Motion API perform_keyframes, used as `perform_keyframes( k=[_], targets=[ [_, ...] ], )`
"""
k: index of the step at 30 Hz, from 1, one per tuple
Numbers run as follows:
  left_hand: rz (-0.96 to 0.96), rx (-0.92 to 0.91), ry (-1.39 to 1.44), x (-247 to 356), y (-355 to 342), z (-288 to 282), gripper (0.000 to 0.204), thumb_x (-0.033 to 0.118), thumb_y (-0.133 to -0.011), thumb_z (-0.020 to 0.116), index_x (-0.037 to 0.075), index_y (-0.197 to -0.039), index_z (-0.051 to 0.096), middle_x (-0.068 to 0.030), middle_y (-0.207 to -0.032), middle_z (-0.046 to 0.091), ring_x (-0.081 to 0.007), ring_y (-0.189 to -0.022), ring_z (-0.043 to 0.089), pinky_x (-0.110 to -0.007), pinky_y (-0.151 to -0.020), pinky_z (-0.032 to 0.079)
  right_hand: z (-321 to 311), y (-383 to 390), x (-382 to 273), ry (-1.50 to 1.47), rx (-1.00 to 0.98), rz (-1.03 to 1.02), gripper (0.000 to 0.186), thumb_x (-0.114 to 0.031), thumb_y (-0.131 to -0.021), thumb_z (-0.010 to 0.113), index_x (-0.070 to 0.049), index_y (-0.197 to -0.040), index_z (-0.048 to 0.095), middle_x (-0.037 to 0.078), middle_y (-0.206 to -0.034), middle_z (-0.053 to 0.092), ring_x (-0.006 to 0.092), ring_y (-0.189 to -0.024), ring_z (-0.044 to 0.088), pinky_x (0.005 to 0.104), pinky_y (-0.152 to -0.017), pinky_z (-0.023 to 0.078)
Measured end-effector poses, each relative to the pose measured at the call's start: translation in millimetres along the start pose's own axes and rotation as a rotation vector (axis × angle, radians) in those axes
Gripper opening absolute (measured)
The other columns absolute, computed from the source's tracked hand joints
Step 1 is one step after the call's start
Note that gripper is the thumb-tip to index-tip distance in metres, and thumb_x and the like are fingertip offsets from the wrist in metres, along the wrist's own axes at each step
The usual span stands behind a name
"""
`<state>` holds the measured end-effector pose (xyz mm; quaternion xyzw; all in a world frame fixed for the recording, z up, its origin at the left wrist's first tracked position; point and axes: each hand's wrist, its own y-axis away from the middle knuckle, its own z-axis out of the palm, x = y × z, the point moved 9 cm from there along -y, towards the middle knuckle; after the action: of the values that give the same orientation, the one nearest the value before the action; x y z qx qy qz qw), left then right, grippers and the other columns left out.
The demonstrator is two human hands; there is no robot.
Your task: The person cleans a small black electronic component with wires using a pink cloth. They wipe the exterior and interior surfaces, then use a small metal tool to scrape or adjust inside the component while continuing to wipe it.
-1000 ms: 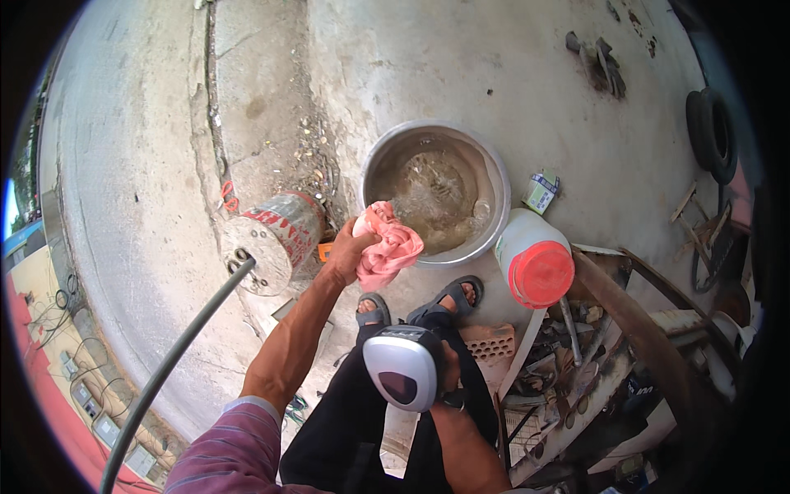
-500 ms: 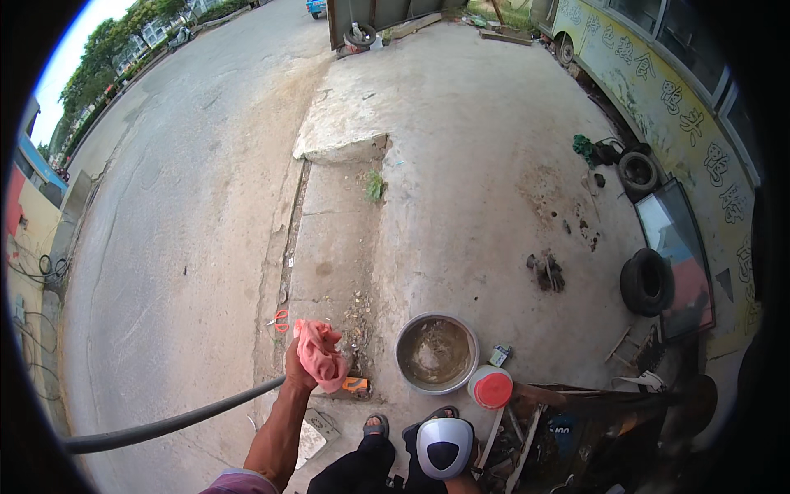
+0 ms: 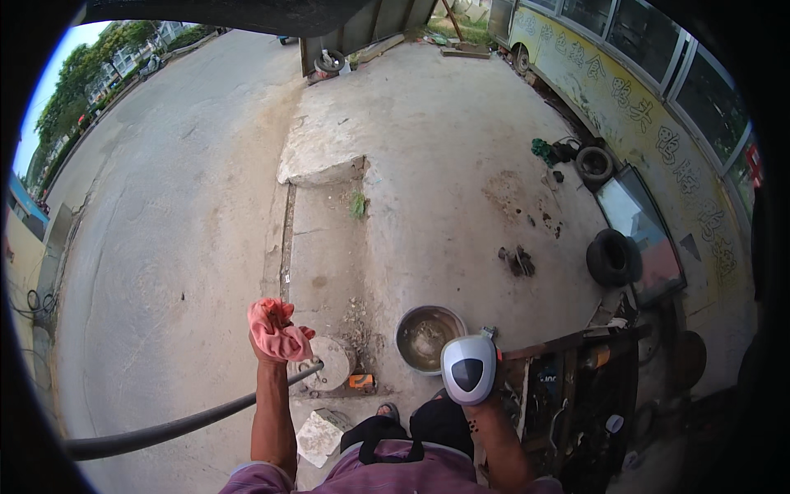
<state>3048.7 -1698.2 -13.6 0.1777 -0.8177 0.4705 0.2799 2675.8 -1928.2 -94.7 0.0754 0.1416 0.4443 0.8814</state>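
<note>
My left hand (image 3: 268,352) is closed on a crumpled pink cloth (image 3: 280,328), held out at the lower middle left. My right hand (image 3: 482,402) grips a silver-and-black rounded device (image 3: 467,367), which hides most of its fingers. Below, just left of the device, a metal basin (image 3: 402,333) of murky water sits on the concrete. A whitish cylinder (image 3: 333,370) with a dark hose (image 3: 206,421) attached stands just right of my left hand, an orange box (image 3: 360,380) beside it. The red-lidded container is mostly hidden behind the device.
A road (image 3: 164,206) runs along the left. A raised concrete edge (image 3: 321,173) lies ahead. Tyres (image 3: 609,255) and a glass pane (image 3: 625,206) lean by a yellow lettered wall (image 3: 617,90) at right. A cluttered metal frame (image 3: 576,395) stands by my right arm.
The view has tilted up to show more road and yard. My left hand has moved outward with the cloth, over beside the cylinder. My right hand has raised the device toward the basin's right side.
</note>
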Motion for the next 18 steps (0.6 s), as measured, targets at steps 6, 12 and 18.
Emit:
perform_keyframes(
  k=[6, 12, 18],
  targets=[
    [0.408, 0.157, -0.457, 86, -7, -56, 0.038, 0.008, -0.075, 0.072, 0.0, -0.109, 0.056, -0.0092, -0.085, 0.06, -0.0276, -0.076, 0.054, -0.043, -0.071, 0.044, 41, -18, -10, -0.044, -0.136, 0.025, 0.046, -0.045, -0.097, 0.052, -0.006, -0.118, 0.063, 0.013, -0.117, 0.067, 0.0301, -0.106, 0.065, 0.046, -0.094, 0.053],
    [-0.761, 0.132, 1.244, -6, 25, -48, 0.031, 0.015, -0.085, 0.062, 0.001, -0.113, 0.056, -0.0073, -0.1, 0.065, -0.0214, -0.093, 0.057, -0.034, -0.091, 0.044, 72, -36, 2, -0.055, -0.126, 0.048, 0.04, -0.041, -0.094, 0.056, -0.007, -0.113, 0.066, 0.012, -0.113, 0.069, 0.0301, -0.105, 0.065, 0.0472, -0.094, 0.053],
    [-0.818, 0.007, 0.577, 1, 40, -68, 0.05, 0.033, -0.083, 0.063, 0.006, -0.123, 0.049, -0.0091, -0.105, 0.059, -0.0228, -0.088, 0.059, -0.035, -0.074, 0.049, 104, -50, 31, 0.053, -0.086, 0.047, 0.044, -0.044, -0.093, 0.054, -0.009, -0.116, 0.066, 0.012, -0.116, 0.068, 0.0303, -0.107, 0.064, 0.0467, -0.095, 0.052]
  ],
)
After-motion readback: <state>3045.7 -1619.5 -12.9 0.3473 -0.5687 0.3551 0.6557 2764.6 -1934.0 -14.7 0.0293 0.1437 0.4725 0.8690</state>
